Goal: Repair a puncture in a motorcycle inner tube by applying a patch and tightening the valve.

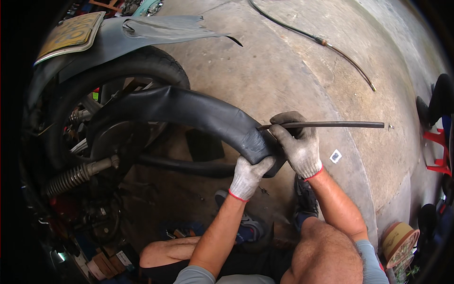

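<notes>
A black rubber inner tube [203, 111], partly filled out, loops from the motorcycle wheel toward me. On its near end is a scuffed, greyish area [254, 141]. My left hand [250, 177], in a white knit glove with a red cuff, is closed round the tube's lower edge, thumb on top just below the scuffed spot. In my right hand [301, 146], in a soiled glove of the same sort, is a thin dark metal rod [347, 124]. The rod lies nearly level, its left tip touching or very close to the tube beside the scuffed area.
The motorcycle's rear tyre [168, 66], torn grey mudguard [161, 31] and spring shock absorber [71, 180] stand at left. A black cable [302, 33] lies on the concrete, with a small white packet [335, 156] nearer. At right are a plant pot [392, 239] and a red stool [442, 151].
</notes>
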{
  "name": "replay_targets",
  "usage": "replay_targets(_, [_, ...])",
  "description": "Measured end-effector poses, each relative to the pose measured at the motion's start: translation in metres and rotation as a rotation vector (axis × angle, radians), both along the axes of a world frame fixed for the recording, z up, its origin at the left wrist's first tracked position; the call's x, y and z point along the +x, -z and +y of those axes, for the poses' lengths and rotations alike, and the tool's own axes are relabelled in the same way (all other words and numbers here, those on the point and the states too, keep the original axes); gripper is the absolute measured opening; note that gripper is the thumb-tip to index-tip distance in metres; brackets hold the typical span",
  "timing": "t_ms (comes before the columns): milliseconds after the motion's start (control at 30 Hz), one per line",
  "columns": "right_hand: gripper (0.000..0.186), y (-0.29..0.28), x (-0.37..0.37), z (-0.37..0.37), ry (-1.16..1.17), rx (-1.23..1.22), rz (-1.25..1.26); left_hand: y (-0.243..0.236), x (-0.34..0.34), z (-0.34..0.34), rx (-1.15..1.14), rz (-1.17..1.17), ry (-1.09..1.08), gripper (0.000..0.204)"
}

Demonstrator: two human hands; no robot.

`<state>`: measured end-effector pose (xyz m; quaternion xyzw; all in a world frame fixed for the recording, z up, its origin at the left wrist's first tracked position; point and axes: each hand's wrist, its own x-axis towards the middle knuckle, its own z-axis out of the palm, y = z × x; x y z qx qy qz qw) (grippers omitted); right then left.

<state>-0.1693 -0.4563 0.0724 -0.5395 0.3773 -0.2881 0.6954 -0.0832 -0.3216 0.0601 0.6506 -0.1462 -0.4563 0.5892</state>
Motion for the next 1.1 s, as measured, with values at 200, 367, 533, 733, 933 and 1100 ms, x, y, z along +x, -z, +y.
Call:
replay_targets(200, [0.016, 0.011, -0.001, 0.004, -0.063, -0.062, -0.029, 0.001, 0.003, -0.002, -0.021, 0.021, -0.03, 0.032])
replay_targets(367, [0.016, 0.029, -0.025, -0.005, 0.072, 0.08, 0.085, 0.026, 0.028, -0.008, 0.165, -0.105, -0.075, 0.042])
replay_targets(533, [0.02, 0.06, -0.06, 0.009, 0.002, 0.18, 0.294, 0.059, 0.041, -0.008, 0.17, -0.172, -0.07, 0.036])
replay_targets(733, [0.027, 0.082, -0.082, 0.037, -0.101, 0.235, 0.425, 0.069, 0.021, -0.002, 0.313, -0.478, -0.264, 0.033])
replay_targets(933, [0.026, 0.075, -0.08, 0.048, -0.563, -0.2, 0.446, 0.042, -0.02, -0.013, 0.129, -0.06, 0.135, 0.045])
replay_targets(1100, [0.023, 0.087, -0.102, 0.037, -0.516, -0.359, 0.539, 0.039, -0.011, -0.012, 0.219, 0.009, 0.131, 0.024])
